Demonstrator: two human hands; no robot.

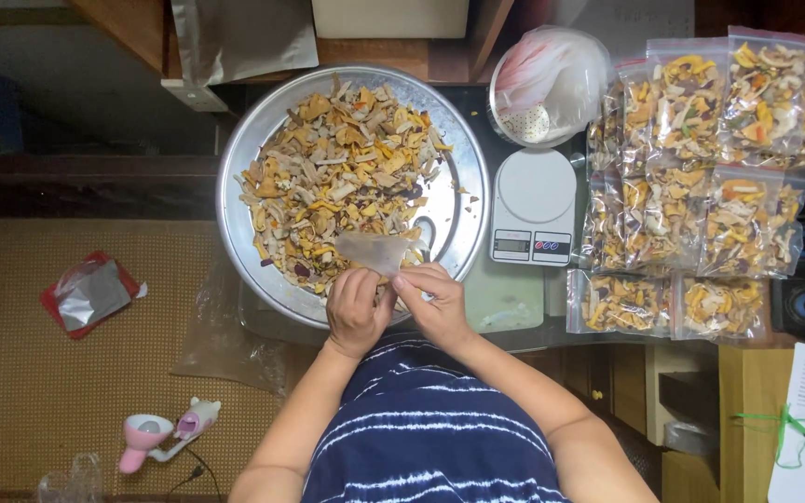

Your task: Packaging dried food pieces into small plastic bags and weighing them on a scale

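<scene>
Hands meet at the lower centre of the frame, over the near rim of a large metal tray (463,219). A small clear bag (376,251) is pinched at its lower edge by both: the left hand (356,312) has its fingers curled and pressed onto the bag's left corner, the right hand (432,303) nips the right corner between thumb and fingertips. The bag is held just above the hands in the picture, its long axis running left to right, its body reaching out over the heap of dried mixed chips (342,172) that fills the tray's left and middle. Both hands are equally close to the bag; the chips lie directly beyond it.

Right of the tray, a white kitchen scale (533,207) is seen, with a metal bowl (505,126) of plastic bags above it. Filled bags (701,177) are stacked at the right of the frame. At lower left, a pink handheld tool (156,438) lies on the mat. Nothing is seen between bag and chips.
</scene>
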